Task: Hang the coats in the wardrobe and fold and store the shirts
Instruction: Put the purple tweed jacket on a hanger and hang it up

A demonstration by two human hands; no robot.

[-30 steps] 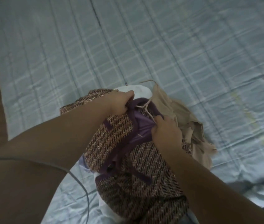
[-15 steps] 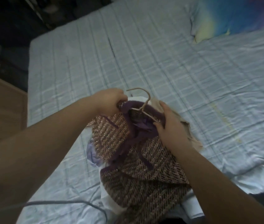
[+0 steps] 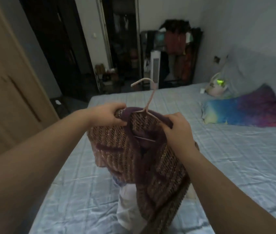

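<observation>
above the bed (image 3: 235, 157), hands (image 3: 110, 115) gripping coat (image 3: 133, 149)

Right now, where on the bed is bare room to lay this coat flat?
The bed is bare between the tweed coat and its left edge, and more widely right of the right hand, nearer than the colourful pillow. Crowded: under the coat, where a white garment lies, and the far corner by the bag.

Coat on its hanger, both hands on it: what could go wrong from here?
1. The left hand and right hand grip the collar of the brown-and-purple woven coat, not the thin pink hanger; an unseated shoulder could slide off once released.
2. A white garment shows under the coat's hem over the blue checked bed; it may get carried along.
</observation>
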